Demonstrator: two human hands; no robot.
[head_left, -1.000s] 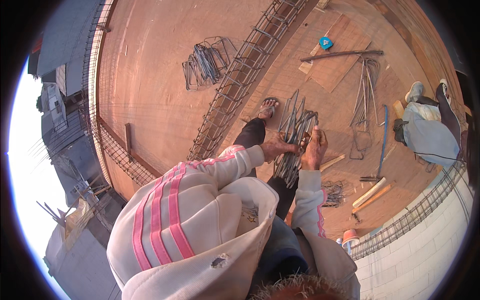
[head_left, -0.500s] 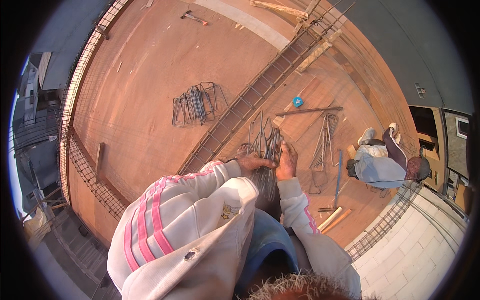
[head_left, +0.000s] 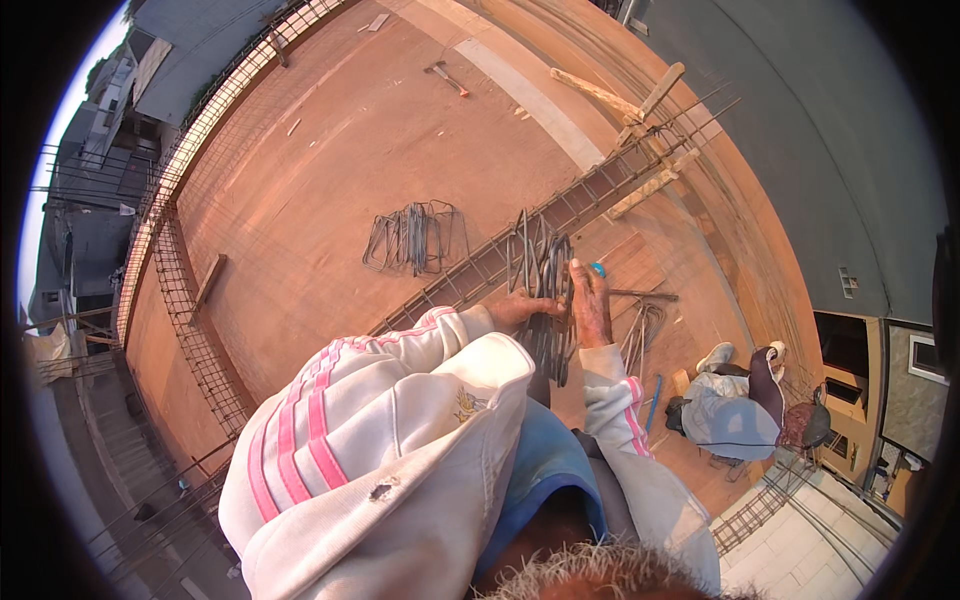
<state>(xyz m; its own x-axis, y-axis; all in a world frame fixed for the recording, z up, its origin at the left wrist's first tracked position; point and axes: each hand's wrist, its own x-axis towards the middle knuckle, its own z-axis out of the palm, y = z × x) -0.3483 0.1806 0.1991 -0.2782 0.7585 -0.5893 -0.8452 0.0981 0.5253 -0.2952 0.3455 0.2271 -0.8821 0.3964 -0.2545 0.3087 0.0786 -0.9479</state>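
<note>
I hold up a bundle of bent steel stirrups (head_left: 553,335), long grey wire loops stacked side by side and standing roughly upright in front of me. My left hand (head_left: 522,308) is closed on the bundle's left side, its thumb lying across the bars. Against the right side rests my right hand (head_left: 594,308), fingers mostly straight and pointing away from me, not wrapped round the bars. Past my left hand, a second heap of stirrups (head_left: 415,238) lies on the reddish board deck (head_left: 330,215).
A long rebar cage (head_left: 480,268) crosses the deck diagonally behind the bundle. Loose stirrups (head_left: 640,330) and a partly hidden blue tape measure (head_left: 599,269) lie to the right. Another person (head_left: 735,415) is low at the right. A hammer (head_left: 448,78) lies far off.
The stirrup bundle has been raised and turned more upright. My right hand has straightened its fingers along the bundle's side. The whole view has shifted.
</note>
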